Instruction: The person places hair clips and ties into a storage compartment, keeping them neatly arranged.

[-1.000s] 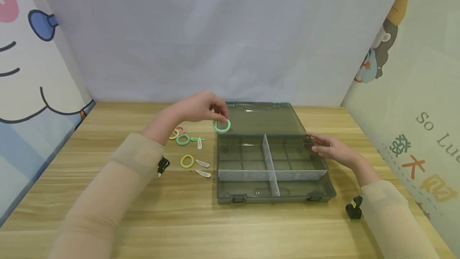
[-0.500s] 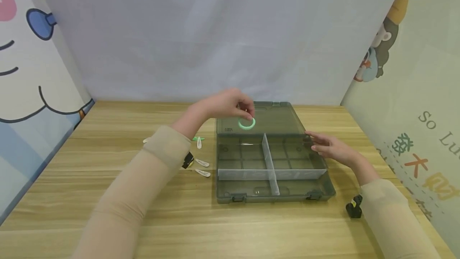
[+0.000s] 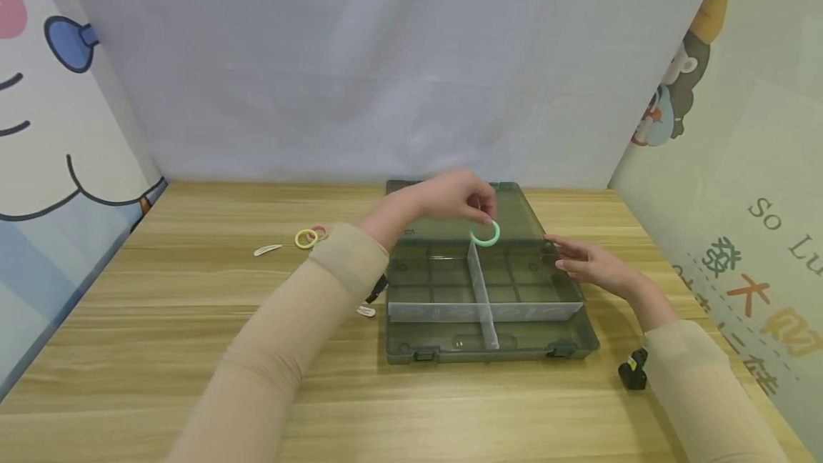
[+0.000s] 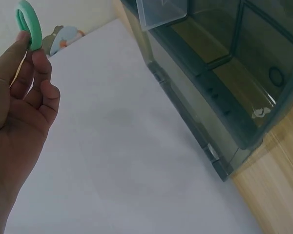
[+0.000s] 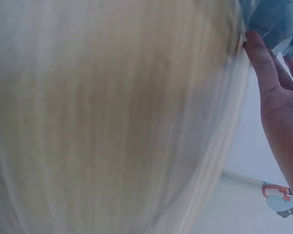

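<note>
My left hand point(image 3: 458, 197) pinches a mint-green hair tie point(image 3: 485, 243) between thumb and fingertips. It hangs in the air over the box's hinge line, near the back right compartment. The left wrist view shows the same hair tie point(image 4: 34, 24) upright in the grip. Below is a dark translucent divider box point(image 3: 514, 354), its lid point(image 3: 514, 209) laid back. My right hand point(image 3: 598, 266) touches the box's right side near the hinge with fairly straight fingers. To the left lie a yellow hair tie point(image 3: 306, 239), a pink one point(image 3: 319, 230) and white snap clips point(image 3: 267, 250), partly hidden by my left sleeve.
Frosted dividers point(image 3: 437, 312) stand upright and split the box into compartments. A black wrist-worn device point(image 3: 633, 370) sits by the right sleeve. A pale cloth point(image 3: 321, 77) hangs behind the wooden table point(image 3: 489, 413).
My left hand has carried the green hair tie rightward, from the lid's left edge to near the back right compartment. The sleeve now covers more of the loose items. My right hand stays put.
</note>
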Motion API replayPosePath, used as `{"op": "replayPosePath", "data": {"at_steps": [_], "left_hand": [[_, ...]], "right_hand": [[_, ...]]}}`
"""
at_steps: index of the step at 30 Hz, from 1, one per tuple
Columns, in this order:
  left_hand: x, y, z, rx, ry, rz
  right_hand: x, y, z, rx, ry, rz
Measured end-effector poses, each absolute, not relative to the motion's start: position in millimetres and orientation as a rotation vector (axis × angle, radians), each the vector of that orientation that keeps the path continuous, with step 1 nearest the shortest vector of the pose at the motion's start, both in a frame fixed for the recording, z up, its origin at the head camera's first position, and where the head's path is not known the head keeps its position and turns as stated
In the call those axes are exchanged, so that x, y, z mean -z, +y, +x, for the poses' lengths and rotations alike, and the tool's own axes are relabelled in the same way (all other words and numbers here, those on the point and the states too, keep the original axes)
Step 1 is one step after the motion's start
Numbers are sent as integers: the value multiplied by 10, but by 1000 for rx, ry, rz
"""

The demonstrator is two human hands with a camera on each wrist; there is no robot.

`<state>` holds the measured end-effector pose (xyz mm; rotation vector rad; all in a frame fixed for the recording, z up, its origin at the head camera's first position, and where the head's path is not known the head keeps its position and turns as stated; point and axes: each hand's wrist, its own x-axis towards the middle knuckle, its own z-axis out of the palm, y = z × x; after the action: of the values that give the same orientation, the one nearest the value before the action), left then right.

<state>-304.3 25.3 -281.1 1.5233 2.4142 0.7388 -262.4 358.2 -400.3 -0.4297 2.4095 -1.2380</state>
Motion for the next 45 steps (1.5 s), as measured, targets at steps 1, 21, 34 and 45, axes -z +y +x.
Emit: {"op": "replayPosePath", "data": {"at_steps": [1,21,34,45], "left_hand": [[2824,289,-3037,-735,2411,1522],[3333,786,-3090,-529,2393,1505],[3605,917,-3007,-457,2313,1477],[3725,1017,-2935,-379,2240,1444]], "right_hand": [[4002,3582,-2624,1236,2410,-428],[4001,3581,-2637,1257,2387,-412],[4018,3586,-2643,1267,2390,-405],[4013,3588,-2632,1262,2386,-407]]}}
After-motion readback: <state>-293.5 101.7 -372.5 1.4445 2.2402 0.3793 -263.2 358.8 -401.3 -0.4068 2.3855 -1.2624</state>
